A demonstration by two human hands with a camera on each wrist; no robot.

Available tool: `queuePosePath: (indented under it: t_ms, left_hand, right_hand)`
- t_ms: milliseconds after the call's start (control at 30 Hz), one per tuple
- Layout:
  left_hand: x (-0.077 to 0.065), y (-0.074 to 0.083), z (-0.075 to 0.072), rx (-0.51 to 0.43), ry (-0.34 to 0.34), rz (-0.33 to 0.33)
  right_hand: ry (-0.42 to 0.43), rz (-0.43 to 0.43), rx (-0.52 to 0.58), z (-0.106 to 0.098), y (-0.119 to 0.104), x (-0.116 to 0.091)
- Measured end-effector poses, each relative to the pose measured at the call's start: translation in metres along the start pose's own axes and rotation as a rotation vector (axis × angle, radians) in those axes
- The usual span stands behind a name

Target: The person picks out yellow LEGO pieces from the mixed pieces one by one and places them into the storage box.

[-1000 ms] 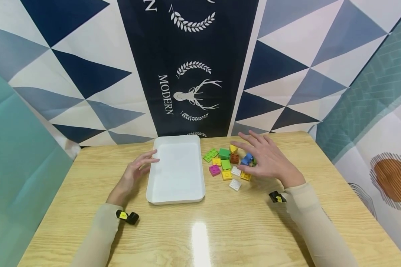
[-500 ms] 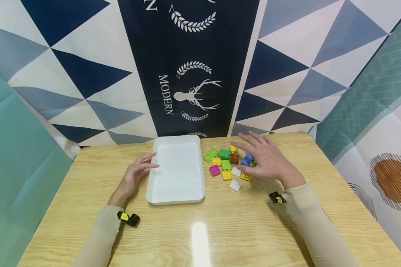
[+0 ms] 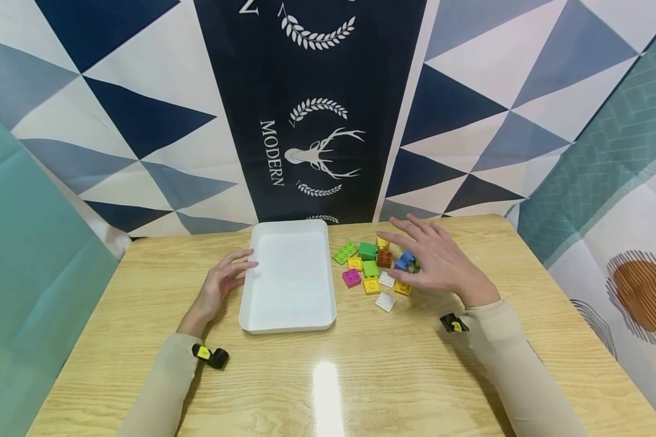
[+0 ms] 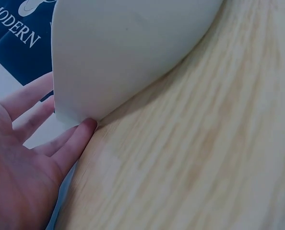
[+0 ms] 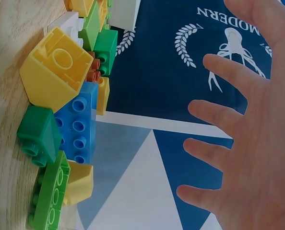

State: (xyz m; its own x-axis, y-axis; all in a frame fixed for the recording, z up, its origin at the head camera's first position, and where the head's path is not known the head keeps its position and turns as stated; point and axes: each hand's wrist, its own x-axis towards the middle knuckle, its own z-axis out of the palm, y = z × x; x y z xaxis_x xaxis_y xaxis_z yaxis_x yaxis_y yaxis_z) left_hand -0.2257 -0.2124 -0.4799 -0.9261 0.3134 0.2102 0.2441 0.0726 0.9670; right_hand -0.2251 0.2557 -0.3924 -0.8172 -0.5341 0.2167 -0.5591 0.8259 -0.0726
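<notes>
A white tray (image 3: 291, 279) lies on the wooden table, left of a loose group of toy building bricks. My left hand (image 3: 220, 290) is at the tray's left side, its relaxed fingers reaching the rim. In the left wrist view, a fingertip (image 4: 88, 125) meets the bottom corner of the tray's wall (image 4: 128, 52). Over the right part of the bricks, my right hand (image 3: 437, 262) hovers with fingers spread and nothing held. The right wrist view shows a blue brick (image 5: 79, 124), a yellow brick (image 5: 61, 67) and a dark green brick (image 5: 39, 134) apart from its fingers.
Nearer the tray are a lime brick (image 3: 344, 253), a magenta brick (image 3: 351, 278) and a white brick (image 3: 385, 301). Some bricks are partly hidden under my right hand. A patterned cloth (image 3: 317, 109) rises right behind the table's back edge.
My left hand's fingers shift slightly at the tray's rim. The right hand, the tray and the bricks keep their places.
</notes>
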Motion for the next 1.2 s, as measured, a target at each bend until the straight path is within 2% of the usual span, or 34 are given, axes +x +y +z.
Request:
queuePosePath:
  t_ms: [167,533,800,1033,1200]
  left_hand:
    - [0.0,-0.0001,0.0003,-0.02,-0.003,-0.026]
    - [-0.0025,0.0003,0.0008,0.025,0.03,-0.003]
    - [-0.0022,0.0014,0.0024,0.031,0.043,-0.015]
    - [-0.003,0.0006,0.002,0.037,0.044,-0.064]
    - [-0.0016,0.0007,0.0021,0.009,0.04,-0.095]
  right_hand:
    - [-0.003,0.004,-0.001,0.0,0.0005,-0.0003]
    - [0.006,-0.001,-0.003,-0.0009,0.0004,-0.0005]
    - [-0.002,0.006,-0.006,-0.0015,0.0007,-0.0013]
    - [-0.003,0.006,-0.001,-0.0013,0.0007,-0.0015]
    - [0.006,0.001,-0.005,-0.0008,0.0016,-0.0012]
